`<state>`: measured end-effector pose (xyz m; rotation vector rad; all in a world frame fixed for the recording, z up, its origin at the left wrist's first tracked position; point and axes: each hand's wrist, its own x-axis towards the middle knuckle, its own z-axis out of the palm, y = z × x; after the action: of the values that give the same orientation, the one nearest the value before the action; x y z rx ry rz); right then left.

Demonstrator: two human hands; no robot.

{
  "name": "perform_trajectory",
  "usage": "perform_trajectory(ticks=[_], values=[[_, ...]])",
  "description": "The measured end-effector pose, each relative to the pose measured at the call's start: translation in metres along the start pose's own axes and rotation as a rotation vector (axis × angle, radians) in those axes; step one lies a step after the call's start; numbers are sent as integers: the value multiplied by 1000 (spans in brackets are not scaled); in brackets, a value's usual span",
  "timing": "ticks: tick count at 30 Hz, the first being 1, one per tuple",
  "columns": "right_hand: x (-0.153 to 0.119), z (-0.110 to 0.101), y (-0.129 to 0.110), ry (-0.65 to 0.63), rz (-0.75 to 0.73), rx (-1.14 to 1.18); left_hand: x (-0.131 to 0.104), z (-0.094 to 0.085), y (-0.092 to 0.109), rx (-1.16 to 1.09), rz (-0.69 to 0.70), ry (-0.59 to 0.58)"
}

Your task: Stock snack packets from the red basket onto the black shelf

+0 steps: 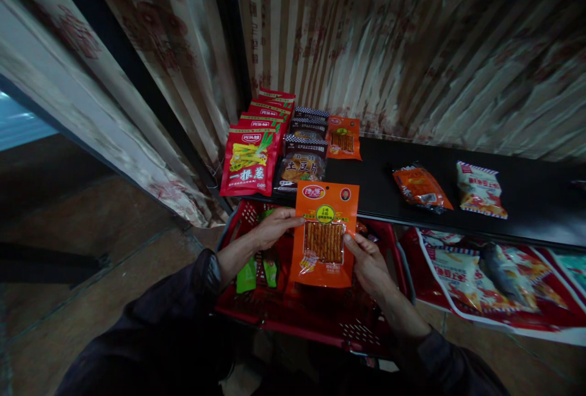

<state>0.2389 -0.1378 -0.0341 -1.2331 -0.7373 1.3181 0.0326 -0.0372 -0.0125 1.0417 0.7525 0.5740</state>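
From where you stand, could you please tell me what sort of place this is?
Probably a shop, or a mock-up: red packets in a row on a black shelf, a basket at its edge.

Left hand (276, 228), right hand (370, 263) hold orange packet (324, 237) (above basket (293, 313)).

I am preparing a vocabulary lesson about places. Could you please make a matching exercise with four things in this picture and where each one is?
Things
1. Orange rectangular plastic packet nearest the camera
2. Red rectangular plastic packets
3. Bright green plastic packets
4. Black-and-clear plastic packets with checkered tops

Places
A. Inside the red plastic basket
B. Second row from the left on the black flat table
C. Between left hand and right hand
D. Leftmost row on that table

Pairs: 1-C, 2-D, 3-A, 4-B
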Motion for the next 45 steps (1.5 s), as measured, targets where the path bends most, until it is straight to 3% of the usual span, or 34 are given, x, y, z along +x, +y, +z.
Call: perform_trajectory(ticks=[11, 18, 26, 29, 34, 38, 41, 45], values=[[-1, -2, 2, 38, 69, 43, 1, -2, 5, -68, -5, 99], [-9, -5, -1, -109, 131, 75, 2, -8, 15, -116, 77, 226], [-13, 3, -6, -180, 135, 60, 4, -13, 12, -120, 83, 239], [-12, 5, -8, -146, 92, 102, 2, -12, 14, -99, 115, 188], [-8, 2, -9, -51, 70, 157, -6, -8, 19, -80, 86, -56], [-6, -1, -8, -26, 43, 170, -9, -3, 14, -51, 63, -182], [-6, -2, -8, -12, 25, 168, -9, 3, 8, -79, 77, -244], [-6, -3, -9, -15, 17, 168, -7, 7, 1, -90, 95, -230]])
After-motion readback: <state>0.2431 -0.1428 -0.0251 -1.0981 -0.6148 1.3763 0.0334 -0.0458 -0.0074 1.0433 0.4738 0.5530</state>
